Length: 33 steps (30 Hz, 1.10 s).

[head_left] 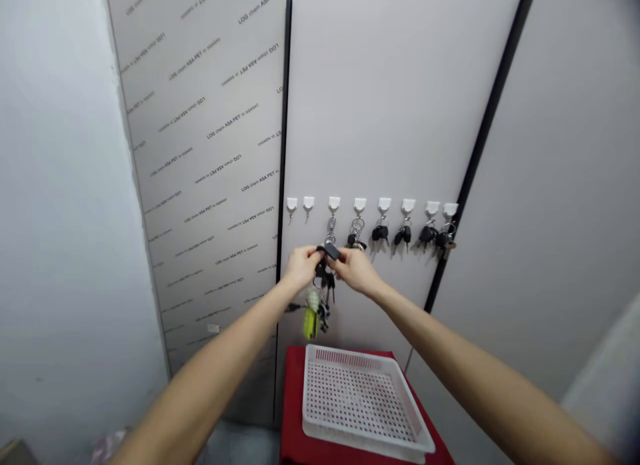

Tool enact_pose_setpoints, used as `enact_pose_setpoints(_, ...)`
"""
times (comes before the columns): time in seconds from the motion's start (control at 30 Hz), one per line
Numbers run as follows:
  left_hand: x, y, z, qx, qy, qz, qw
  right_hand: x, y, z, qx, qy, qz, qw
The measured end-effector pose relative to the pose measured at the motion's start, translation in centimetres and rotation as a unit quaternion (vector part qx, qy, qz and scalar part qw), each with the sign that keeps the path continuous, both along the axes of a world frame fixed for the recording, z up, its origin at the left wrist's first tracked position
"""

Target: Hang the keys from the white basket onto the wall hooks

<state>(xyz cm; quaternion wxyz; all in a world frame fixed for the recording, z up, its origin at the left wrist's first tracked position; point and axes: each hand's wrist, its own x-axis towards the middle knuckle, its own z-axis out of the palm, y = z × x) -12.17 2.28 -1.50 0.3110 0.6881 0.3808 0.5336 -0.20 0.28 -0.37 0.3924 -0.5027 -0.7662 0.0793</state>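
Note:
A bunch of keys [329,281] hangs below the third white hook [334,203] from the left, joined to it by a silver clasp and ring. My left hand [300,267] pinches the left side of a black piece at the top of the bunch. Opposite it, my right hand [357,270] has its fingers closed on the black key head [332,251]. Under my hands dangle more dark keys and a yellow-green tag [311,323]. My fingers partly cover the bunch, so its exact parts are hard to make out.
Several more key bunches [381,232] hang on hooks to the right. The two leftmost hooks [292,204] carry no keys. Below stands a white perforated plastic basket [367,435] on a red surface [294,398]. Pale panels with black edge strips [283,138] form the wall.

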Motion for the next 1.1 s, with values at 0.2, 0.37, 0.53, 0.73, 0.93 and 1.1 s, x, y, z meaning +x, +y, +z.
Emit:
enact_pose_setpoints(0.2,3.1,-2.6,-6.3,-0.080,0.096,-0.058,0.990,3.8,-2.6,-6.1,-0.090,-0.062,0.003,0.994)
enact_pose_setpoints(0.37,4.0,-4.5,-10.1,-0.047,0.249,-0.073,0.965,5.8,-3.5,-11.2,-0.120,-0.136,0.009,0.983)
enact_pose_setpoints(0.53,3.3,-5.0,-12.7,-0.041,0.323,-0.071,0.943,6.5,-3.9,-15.1,-0.128,-0.197,-0.028,0.971)
enact_pose_setpoints(0.73,1.5,-5.1,-15.9,-0.076,0.382,-0.039,0.920,6.9,-4.4,-18.1,-0.146,-0.191,-0.042,0.970)
enact_pose_setpoints(0.93,0.3,-4.1,-16.2,-0.152,0.418,-0.089,0.891,7.5,-2.7,-15.4,-0.160,-0.157,-0.042,0.974)
enact_pose_setpoints(1.1,1.9,0.6,-7.3,-0.071,0.261,0.049,0.962,6.8,1.1,-4.9,0.027,0.026,-0.166,0.985)
